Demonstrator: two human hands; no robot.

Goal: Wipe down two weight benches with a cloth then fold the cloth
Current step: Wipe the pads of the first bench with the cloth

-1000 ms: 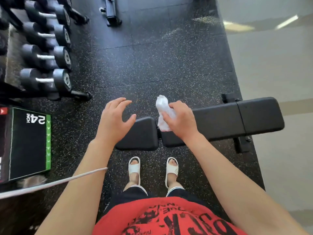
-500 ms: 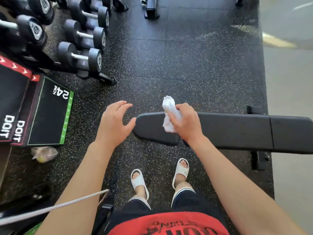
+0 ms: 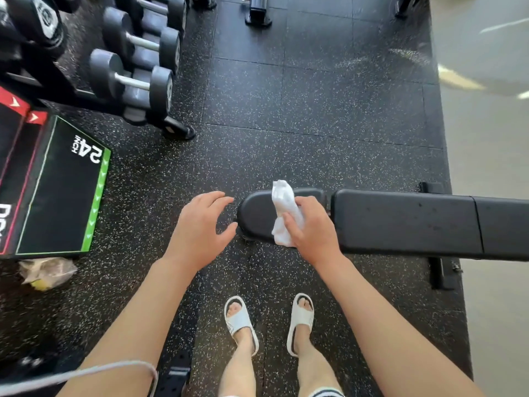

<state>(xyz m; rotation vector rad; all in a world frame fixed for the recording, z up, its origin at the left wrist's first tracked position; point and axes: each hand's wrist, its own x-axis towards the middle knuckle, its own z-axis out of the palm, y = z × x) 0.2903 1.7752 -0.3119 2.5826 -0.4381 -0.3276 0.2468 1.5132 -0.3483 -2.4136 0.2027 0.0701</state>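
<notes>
A black padded weight bench (image 3: 400, 222) runs from the middle of the view to the right edge, its short seat pad at the left end. My right hand (image 3: 315, 227) grips a bunched white cloth (image 3: 283, 204) and holds it over the seat pad. My left hand (image 3: 200, 224) hovers just left of the bench's end with fingers spread and nothing in it. Only this one bench shows fully.
A dumbbell rack (image 3: 134, 70) stands at the upper left. A black plyo box marked 24 (image 3: 57, 190) lies at the left, with a crumpled plastic bag (image 3: 45, 272) by it. Another machine's foot (image 3: 257, 12) is at the top. The rubber floor ends at pale flooring (image 3: 492, 167) on the right.
The view has shifted, so the bench sits further right and the rack and box show more. Both hands keep their pose, the right still gripping the cloth over the seat pad.
</notes>
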